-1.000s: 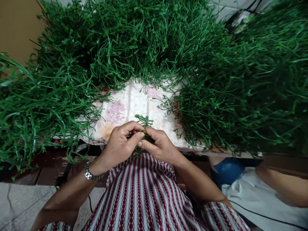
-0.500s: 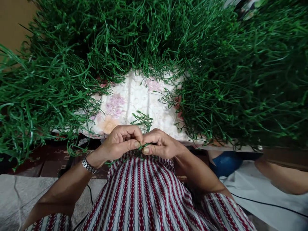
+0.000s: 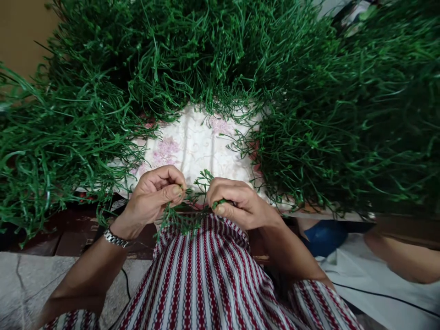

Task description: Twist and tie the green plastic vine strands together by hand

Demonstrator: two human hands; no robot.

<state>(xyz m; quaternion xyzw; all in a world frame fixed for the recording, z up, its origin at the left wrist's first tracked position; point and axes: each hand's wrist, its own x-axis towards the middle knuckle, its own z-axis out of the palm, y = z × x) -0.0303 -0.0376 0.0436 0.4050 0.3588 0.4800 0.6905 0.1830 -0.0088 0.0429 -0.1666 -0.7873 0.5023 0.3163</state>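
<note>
Our left hand [image 3: 154,195] and right hand [image 3: 239,201], now farther apart.
Left fingertips together; right clamped on green stems [image 3: 182,224], spread between both.

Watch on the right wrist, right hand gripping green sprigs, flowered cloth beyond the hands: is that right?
No, the metal watch is on the left wrist, as the head view shows. The right hand does grip green sprigs, with the flowered cloth beyond.

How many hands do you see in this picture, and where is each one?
2: left hand, with the watch, and right hand, both holding green sprigs at the near edge of the floral cloth. The neighbouring person's hands may be hidden.
</note>
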